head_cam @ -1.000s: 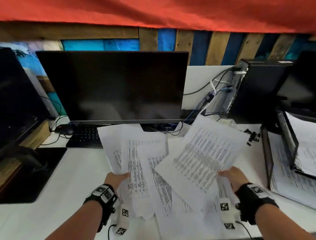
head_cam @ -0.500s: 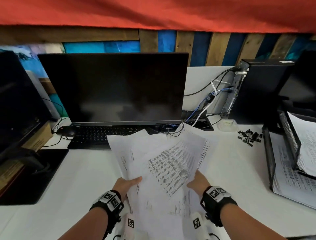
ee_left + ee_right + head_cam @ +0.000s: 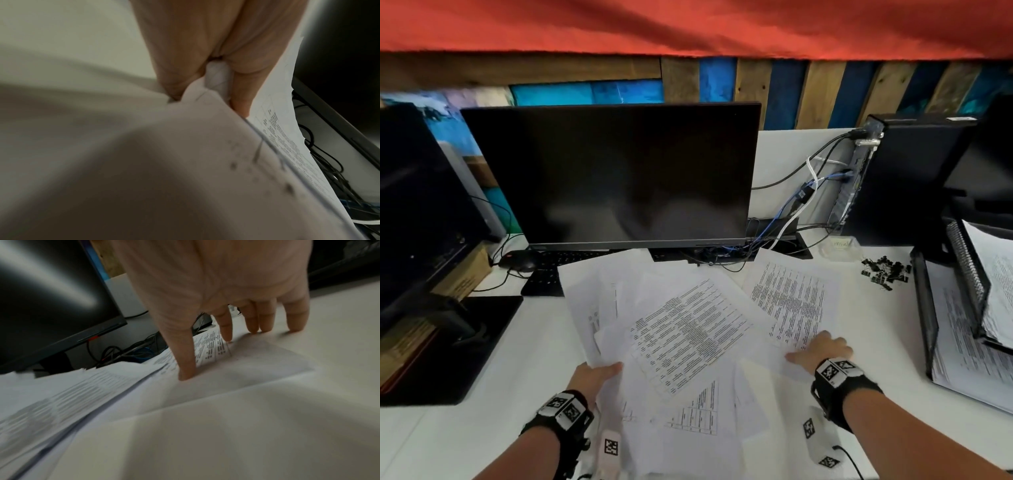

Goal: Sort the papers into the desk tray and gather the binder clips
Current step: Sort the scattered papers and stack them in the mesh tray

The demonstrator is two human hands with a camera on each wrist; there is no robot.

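Several printed white papers (image 3: pixel 688 329) lie fanned out on the white desk in front of the monitor. My left hand (image 3: pixel 595 375) pinches the near left edge of the stack, thumb on top; the left wrist view shows paper (image 3: pixel 216 78) squeezed between thumb and fingers. My right hand (image 3: pixel 822 353) rests with spread straight fingers (image 3: pixel 226 331) on a separate sheet (image 3: pixel 791 298) at the right of the pile. A black mesh desk tray (image 3: pixel 924 308) holding papers stands at the right edge. Small black binder clips (image 3: pixel 883 270) lie scattered left of the tray.
A dark monitor (image 3: pixel 619 171) stands behind the papers, with a keyboard (image 3: pixel 544 277) and mouse (image 3: pixel 517 262) under it. Cables (image 3: pixel 801 205) run to a black computer (image 3: pixel 907 178) at back right. A small clear container (image 3: pixel 839 248) sits near the clips. A second monitor base (image 3: pixel 448 346) occupies the left.
The papers, held up in both hands a second ago, now lie lower and spread on the desk. My right hand let go and moved right onto a single sheet.
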